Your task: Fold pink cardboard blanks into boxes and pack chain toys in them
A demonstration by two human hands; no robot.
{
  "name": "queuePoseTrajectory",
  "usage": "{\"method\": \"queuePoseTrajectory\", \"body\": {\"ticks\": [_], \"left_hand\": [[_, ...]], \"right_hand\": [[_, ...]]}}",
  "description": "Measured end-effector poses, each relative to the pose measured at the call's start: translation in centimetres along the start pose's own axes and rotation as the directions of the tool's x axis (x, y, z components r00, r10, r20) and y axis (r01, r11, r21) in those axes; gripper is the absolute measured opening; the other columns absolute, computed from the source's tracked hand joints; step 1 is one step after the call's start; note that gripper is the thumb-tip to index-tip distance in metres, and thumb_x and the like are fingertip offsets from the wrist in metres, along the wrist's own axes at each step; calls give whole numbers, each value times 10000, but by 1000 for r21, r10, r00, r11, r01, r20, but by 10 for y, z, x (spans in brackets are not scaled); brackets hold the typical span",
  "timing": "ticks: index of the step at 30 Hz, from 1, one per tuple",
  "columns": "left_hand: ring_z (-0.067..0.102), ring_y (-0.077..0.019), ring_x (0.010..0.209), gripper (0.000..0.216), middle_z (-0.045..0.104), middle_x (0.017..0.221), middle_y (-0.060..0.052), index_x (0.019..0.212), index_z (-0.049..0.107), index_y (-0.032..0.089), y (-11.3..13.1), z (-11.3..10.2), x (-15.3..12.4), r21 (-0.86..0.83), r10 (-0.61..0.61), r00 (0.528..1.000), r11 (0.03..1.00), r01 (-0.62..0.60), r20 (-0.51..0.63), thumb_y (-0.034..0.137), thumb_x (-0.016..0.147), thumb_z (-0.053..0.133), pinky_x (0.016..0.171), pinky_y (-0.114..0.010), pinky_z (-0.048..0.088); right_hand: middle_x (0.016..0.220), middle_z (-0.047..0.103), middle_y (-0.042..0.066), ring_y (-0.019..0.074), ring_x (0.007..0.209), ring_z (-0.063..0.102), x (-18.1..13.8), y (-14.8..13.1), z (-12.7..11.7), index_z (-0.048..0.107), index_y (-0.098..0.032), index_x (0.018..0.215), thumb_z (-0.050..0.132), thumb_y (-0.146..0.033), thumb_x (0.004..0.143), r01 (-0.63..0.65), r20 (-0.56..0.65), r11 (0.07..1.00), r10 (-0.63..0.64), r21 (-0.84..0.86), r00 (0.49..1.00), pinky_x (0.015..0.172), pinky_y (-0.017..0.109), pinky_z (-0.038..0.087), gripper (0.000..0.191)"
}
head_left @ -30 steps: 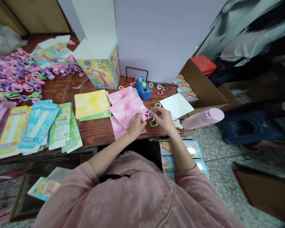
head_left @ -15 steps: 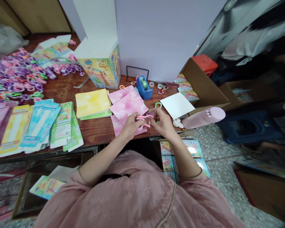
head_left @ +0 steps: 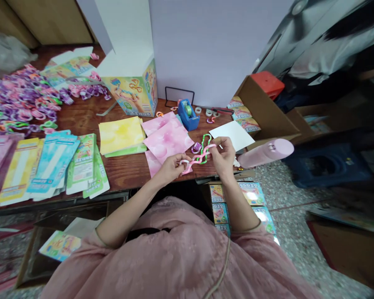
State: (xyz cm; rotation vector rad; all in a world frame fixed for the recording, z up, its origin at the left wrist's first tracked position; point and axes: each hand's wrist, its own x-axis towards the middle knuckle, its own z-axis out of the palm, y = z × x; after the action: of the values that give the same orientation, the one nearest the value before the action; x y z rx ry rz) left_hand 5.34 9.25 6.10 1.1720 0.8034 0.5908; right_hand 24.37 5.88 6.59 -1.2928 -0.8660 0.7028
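My left hand (head_left: pixel 170 169) and my right hand (head_left: pixel 223 155) hold up a chain of linked plastic loops (head_left: pixel 199 157) above the wooden table's front edge. Its pink links run between both hands, and a long green link stands up from the middle. The left hand pinches the chain's pink end, and the right hand grips a pink link near the other end. Below the chain, a small purple-and-pink link (head_left: pixel 196 148) lies on the table. Pink patterned paper sheets (head_left: pixel 166 141) lie under and beside my left hand. A white card (head_left: pixel 232 135) lies just beyond my right hand.
A large heap of loose links (head_left: pixel 25 99) and rows of printed card sheets (head_left: pixel 50 166) fill the table's left. A toy box (head_left: pixel 134 91), blue tape dispenser (head_left: pixel 187 114) and yellow paper (head_left: pixel 121 135) stand ahead. A pink bottle (head_left: pixel 266 153) overhangs the right edge.
The hands have moved apart and the links now form a longer stretched chain between them. The green link has joined the pink links, and the purple link sits on the table.
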Motion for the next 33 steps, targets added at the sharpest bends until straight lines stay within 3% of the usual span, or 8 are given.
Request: {"method": "queuePoseTrajectory", "body": {"ticks": [6,13,16,20,24,28,30,33], "left_hand": [[456,-53,377,409,614,640,69,883,578,190,3,-7,-3,-250,-43,996,968,22,-80,326,625,864,365,-189,306],[492,-60,456,427,619,679,75,888,530,229,19,-26,5,-413,84,934,880,-233,-347,194,606,849,429,-189,355],[466,-52,473,378,559,644,88,822,498,233,27,-43,10,-395,158,870,843,-365,-467,154,640,821,449,-176,350],[389,-49,463,340,488,639,88,800,507,234,39,-61,9,-231,290,750,832,-505,-595,192,710,832,449,-175,320],[671,-209,978,431,651,966,-35,1037,673,236,43,-38,-2,290,571,779,815,-501,-260,372,709,918,876,-326,560],[499,-375,1409,445,654,1263,-107,1214,697,256,23,-5,-7,717,508,796,414,-561,329,360,811,853,1233,-619,306],[495,-354,1425,358,644,1289,-115,1317,655,268,8,-1,-3,812,455,801,240,-532,390,296,960,669,1248,-665,255],[381,-380,1517,457,527,1458,-171,1473,538,251,-11,-6,8,909,548,788,111,-401,281,309,1020,549,1244,-678,262]], "right_hand": [[754,570,-46,111,514,495,4,11,-5,525,-272,865,746,-375,755,-49,-35,998,51,48,998,473,272,444,267],[770,592,1,150,697,519,-11,7,-22,656,-244,753,702,-204,788,284,252,924,-220,-256,942,623,288,436,70],[717,608,-11,134,620,507,-20,8,-27,662,-239,756,711,-218,759,124,322,970,-51,-210,946,562,271,427,53],[565,553,-63,104,417,426,-29,4,-32,607,-258,739,729,-259,701,-171,206,985,170,-14,964,389,245,355,128],[577,557,-59,90,394,445,-35,-10,-27,630,-248,715,774,-259,688,-188,218,982,181,11,959,356,236,376,147],[643,582,-41,75,423,465,-40,-30,-28,662,-231,703,801,-284,732,-159,335,987,149,2,930,363,223,419,151],[688,599,-36,67,440,467,-40,-36,-34,670,-222,713,809,-298,753,-151,338,988,133,27,932,359,208,418,164],[745,589,-33,69,492,481,-33,-34,-44,669,-217,730,811,-293,774,-40,175,998,30,54,984,380,199,428,167]]}}
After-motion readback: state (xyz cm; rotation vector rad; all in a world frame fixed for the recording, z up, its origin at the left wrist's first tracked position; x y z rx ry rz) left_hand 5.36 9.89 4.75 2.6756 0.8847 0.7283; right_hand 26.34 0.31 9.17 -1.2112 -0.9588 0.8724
